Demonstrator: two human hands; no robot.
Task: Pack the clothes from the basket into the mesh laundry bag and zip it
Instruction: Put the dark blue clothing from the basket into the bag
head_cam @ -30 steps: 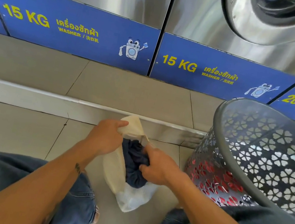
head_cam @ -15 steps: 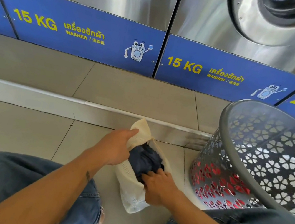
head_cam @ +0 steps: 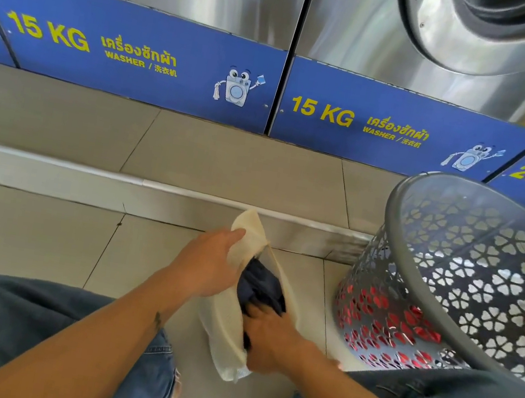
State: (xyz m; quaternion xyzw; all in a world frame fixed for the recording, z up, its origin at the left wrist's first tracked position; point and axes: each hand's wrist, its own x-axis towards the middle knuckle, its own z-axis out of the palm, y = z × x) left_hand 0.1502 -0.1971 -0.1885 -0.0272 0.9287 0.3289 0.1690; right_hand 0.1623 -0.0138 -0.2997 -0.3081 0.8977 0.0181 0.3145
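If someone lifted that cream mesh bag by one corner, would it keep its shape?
Probably not. The cream mesh laundry bag sags and creases around the left hand, so it looks floppy. The dark navy garment bunched inside would likely slump downward, maybe spill, since the mouth gapes unzipped.

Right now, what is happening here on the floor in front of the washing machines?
A person crouches on the tiled floor and packs a cream mesh laundry bag. The left hand holds the bag's upper edge open, while the right hand pushes a dark blue garment into the opening. The bag is not yet zipped. Beside it, on the person's right, a grey perforated basket leans, and something red shows through its holes near the bottom.
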